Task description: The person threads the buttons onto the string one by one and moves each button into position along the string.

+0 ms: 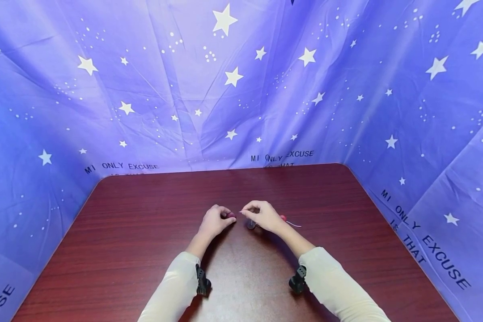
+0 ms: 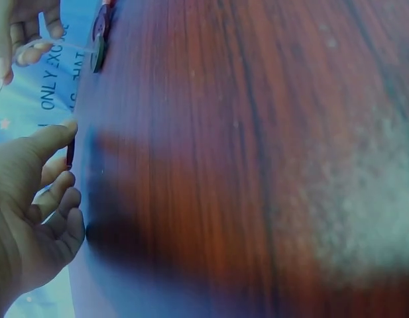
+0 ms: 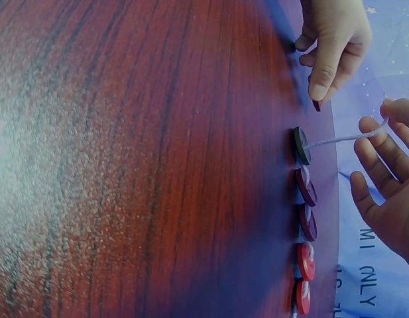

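Observation:
My left hand (image 1: 214,222) pinches a dark red button (image 3: 317,105) between thumb and fingers; only part of its edge shows. Facing it across a small gap, my right hand (image 1: 264,217) pinches the free end of a white string (image 3: 343,139). That string runs through several buttons standing in a row on the table. Nearest the held end is a black button (image 3: 301,146). Behind it come a dark red button (image 3: 308,188) and another like it, then a bright red button (image 3: 306,261) and a second bright red one. The string's tail trails right of my right wrist in the head view.
The reddish-brown wooden table (image 1: 116,250) has rounded far corners. A blue-purple curtain (image 1: 193,89) with white stars and lettering closes in its back and sides. Small black cameras sit on both wrists, the right camera (image 1: 298,280) close above the table.

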The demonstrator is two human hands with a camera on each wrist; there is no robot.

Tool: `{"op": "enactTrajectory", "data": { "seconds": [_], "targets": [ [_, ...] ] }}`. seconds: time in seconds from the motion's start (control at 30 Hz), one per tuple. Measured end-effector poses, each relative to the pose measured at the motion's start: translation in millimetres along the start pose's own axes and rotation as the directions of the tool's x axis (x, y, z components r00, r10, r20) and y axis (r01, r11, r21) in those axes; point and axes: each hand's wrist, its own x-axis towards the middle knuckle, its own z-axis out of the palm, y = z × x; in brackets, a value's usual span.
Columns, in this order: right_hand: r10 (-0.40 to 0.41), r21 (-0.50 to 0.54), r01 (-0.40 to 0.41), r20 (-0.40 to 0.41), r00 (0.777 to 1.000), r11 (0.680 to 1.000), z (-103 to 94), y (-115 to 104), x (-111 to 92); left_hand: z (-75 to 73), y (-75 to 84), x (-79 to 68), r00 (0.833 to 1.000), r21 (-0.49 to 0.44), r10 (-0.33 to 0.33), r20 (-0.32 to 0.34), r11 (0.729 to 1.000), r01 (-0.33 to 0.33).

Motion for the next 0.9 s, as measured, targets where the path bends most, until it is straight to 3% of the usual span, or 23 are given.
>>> {"op": "enactTrajectory", "data": {
  "seconds": [0.27, 0.73, 0.9],
  "targets": [
    [0.005, -0.008, -0.005, 0.004, 1.000, 1.000, -0.7, 0, 0, -7.9, -5.2, -1.0, 0.999, -0.057, -0.023, -0.045, 0.998, 0.020],
    [0.008, -0.018, -0.008, 0.004, 1.000, 1.000, -0.5, 2, 1, -18.0, -9.3, -3.1, 0.995, -0.222, -0.096, 0.006, 0.970, 0.095],
    [0.006, -0.016, -0.006, 0.008, 1.000, 1.000, -1.6, 3, 0, -20.5, -7.5, -4.7, 0.997, -0.269, -0.072, 0.028, 0.960, 0.077]
  ]
}}
